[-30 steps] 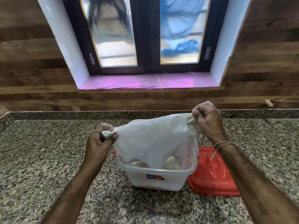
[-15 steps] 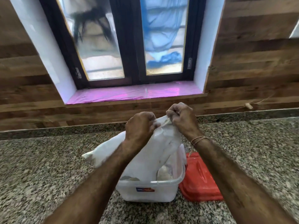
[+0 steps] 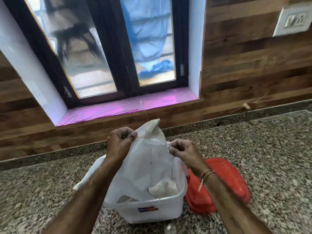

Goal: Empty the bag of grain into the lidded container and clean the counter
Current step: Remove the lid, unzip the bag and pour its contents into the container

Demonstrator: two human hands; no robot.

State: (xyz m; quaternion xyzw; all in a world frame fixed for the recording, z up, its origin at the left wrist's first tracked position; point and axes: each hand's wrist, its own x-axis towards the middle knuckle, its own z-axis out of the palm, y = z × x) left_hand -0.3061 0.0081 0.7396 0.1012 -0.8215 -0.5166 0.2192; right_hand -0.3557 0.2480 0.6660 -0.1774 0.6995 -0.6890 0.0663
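- The thin white plastic bag (image 3: 148,168) is hanging upended over the translucent white rectangular plastic container (image 3: 152,211). Its lower part is reaching down inside the container and one corner is poking up above it.
- The left hand (image 3: 120,142) is pinching the bag's upper edge between thumb and curled fingers, above the container's rear left side.
- The right hand (image 3: 184,152) is pinching a fold on the bag's right side between thumb and fingertips, above the container's back right corner. A thin thread band (image 3: 206,174) is sitting round that wrist.
- Pale grain (image 3: 166,189) is lying inside the container, showing through the bag's film behind the front wall.
- A loose flap of the bag is drooping past the container's left rim, partly hidden by the left forearm.
- A small blue and red label (image 3: 147,209) is showing on the container's front wall.
- The red plastic lid (image 3: 228,181) is lying just to the right of the container. I cannot tell whether the two are touching.
- The speckled grey granite counter (image 3: 261,149) is carrying the container and the lid.
- Behind the container, a dark-framed window (image 3: 118,65) is standing in the wooden plank wall, with a pink film-covered sill (image 3: 131,105) below the glass.
- A white socket plate (image 3: 293,21) is sitting on the wall, high up and well to the right of the container.
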